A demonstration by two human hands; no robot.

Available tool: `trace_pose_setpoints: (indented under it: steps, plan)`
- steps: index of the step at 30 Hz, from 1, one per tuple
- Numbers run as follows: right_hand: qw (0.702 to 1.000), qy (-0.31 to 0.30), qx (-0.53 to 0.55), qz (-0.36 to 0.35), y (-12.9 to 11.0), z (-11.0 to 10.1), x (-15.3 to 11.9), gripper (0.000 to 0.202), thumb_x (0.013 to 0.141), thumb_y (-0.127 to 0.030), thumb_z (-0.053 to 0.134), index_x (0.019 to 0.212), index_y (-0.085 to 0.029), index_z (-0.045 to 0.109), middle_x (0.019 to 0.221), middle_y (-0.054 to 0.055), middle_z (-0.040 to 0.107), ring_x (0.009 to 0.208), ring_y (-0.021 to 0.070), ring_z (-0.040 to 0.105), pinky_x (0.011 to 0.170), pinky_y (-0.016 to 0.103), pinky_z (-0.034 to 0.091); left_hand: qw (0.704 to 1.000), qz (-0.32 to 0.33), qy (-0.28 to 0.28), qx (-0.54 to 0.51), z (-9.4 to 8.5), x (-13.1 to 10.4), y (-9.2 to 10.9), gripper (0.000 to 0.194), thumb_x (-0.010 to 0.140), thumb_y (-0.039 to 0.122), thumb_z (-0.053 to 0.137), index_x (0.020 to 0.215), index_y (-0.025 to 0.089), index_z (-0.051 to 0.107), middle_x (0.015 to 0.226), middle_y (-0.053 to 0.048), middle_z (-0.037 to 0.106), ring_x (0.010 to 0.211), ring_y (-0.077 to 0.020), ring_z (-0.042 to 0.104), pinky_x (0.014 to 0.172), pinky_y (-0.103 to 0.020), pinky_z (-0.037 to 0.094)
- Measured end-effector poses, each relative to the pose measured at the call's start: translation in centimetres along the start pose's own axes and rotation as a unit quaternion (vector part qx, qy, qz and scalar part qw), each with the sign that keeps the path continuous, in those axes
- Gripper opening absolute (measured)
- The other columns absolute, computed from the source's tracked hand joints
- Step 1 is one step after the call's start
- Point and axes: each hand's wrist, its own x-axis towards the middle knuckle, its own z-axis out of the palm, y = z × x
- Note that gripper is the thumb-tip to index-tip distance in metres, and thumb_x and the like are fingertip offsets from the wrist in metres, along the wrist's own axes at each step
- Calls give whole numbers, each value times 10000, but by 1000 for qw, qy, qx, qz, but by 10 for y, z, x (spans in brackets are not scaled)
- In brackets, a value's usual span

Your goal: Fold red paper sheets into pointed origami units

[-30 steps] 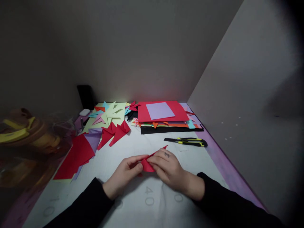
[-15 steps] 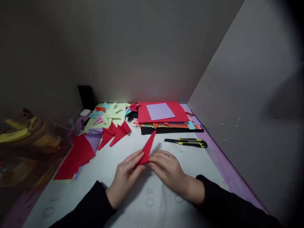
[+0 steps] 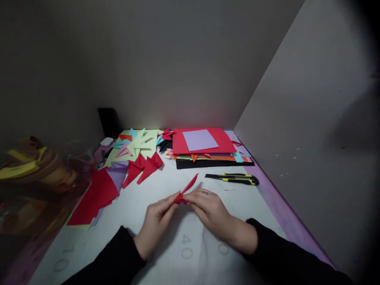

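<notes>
Between my two hands is a folded red paper piece [image 3: 190, 184], its narrow end pointing up and to the right. My left hand [image 3: 161, 211] pinches its lower left side between thumb and fingers. On the lower right side, my right hand [image 3: 209, 208] grips it with thumb and index finger. The fingertips hide part of the folds. Two similar folded red pieces [image 3: 151, 168] lie on the table beyond my left hand. Left of them, red paper sheets [image 3: 95, 196] lie fanned over lilac ones [image 3: 118, 173].
A utility knife [image 3: 233, 179] lies right of my hands. Behind it is a paper stack [image 3: 175, 140] topped by a lilac square [image 3: 200, 139]. Folded paper stars [image 3: 136, 142], a white case [image 3: 107, 141] and a black phone-like object [image 3: 108, 122] stand at the back left.
The red paper piece has turned edge-on, and its tip has swung down and slightly right. My hands stay in nearly the same place.
</notes>
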Motion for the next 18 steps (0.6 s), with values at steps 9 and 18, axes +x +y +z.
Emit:
trace_pose_setpoints:
  steps: [9, 18]
  plan:
    - [988, 16, -37, 146, 6, -2, 2, 180, 861, -202, 561, 681, -201, 567, 652, -3, 582, 653, 156, 547, 618, 274, 415, 991, -113, -19, -70, 0, 2, 7, 301, 871, 321, 547, 1112, 207, 687, 1014, -61, 735, 791, -192, 686, 653, -279, 567]
    - [991, -18, 1, 134, 9, -5, 9, 107, 859, -185, 557, 785, -223, 624, 764, -9, 647, 795, 172, 594, 1004, 491, 281, 985, -119, -57, -109, -4, 4, 14, 269, 870, 323, 552, 1044, 192, 710, 971, -64, 735, 851, -199, 669, 764, -285, 531]
